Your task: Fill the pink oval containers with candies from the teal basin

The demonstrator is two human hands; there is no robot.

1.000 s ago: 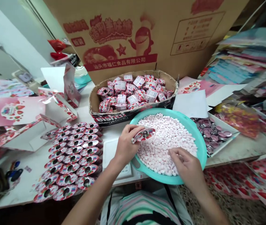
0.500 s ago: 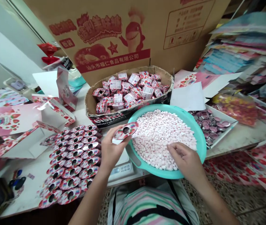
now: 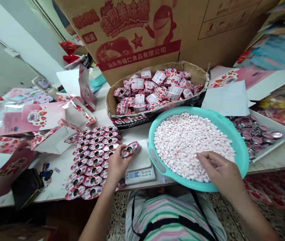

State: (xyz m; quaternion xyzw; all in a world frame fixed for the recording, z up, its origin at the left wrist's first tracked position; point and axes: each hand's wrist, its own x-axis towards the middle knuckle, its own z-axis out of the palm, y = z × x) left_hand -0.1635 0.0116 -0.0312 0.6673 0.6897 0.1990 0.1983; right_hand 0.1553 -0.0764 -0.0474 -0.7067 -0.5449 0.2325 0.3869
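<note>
The left hand [image 3: 116,165] holds a small strawberry-print tin [image 3: 130,149] in closed fingers just over the white scale [image 3: 139,167] on the tabletop, left of the teal bowl [image 3: 243,150]. This looks like the weighing step, which calls for setting it flat on the platform. The right hand [image 3: 219,170] lies curled on the pink candies [image 3: 187,140], and I cannot tell if it pinches any; half a second ago the tin hung at the bowl's rim.

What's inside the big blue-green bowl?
The bowl is heaped with small pink-white candies. The right hand rests in them. The bowl's bottom is covered by the candies.
</note>
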